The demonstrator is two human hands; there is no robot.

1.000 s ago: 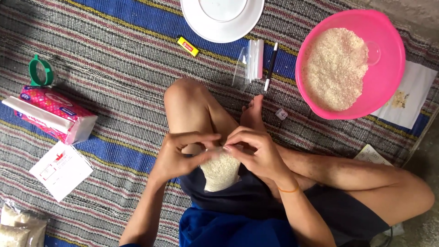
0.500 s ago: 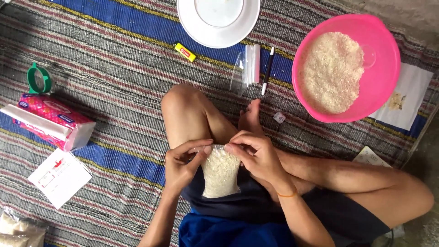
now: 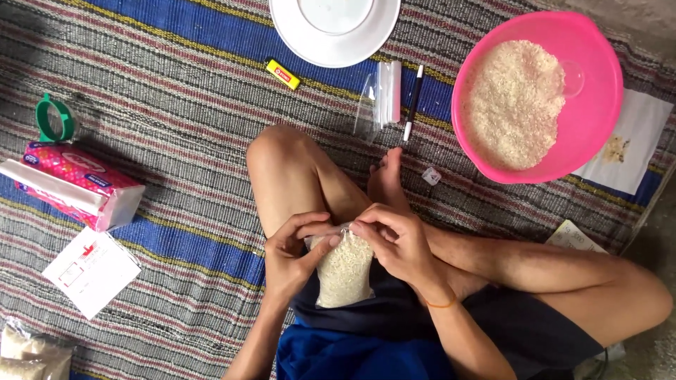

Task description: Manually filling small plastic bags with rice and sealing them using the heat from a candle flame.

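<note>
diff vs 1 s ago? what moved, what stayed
The small clear bag of rice now shows more fully on the lap. Both hands have kept pinching its top edge: left hand, right hand. Pink bowl of rice, white plate and pink box lie as before.

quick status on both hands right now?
Left hand: closed, pinching the top edge of the small clear bag of rice.
Right hand: closed, pinching the same bag's top edge.

Soft even daylight, faint shadows, no glare; sharp centre, slight edge softness.
</note>
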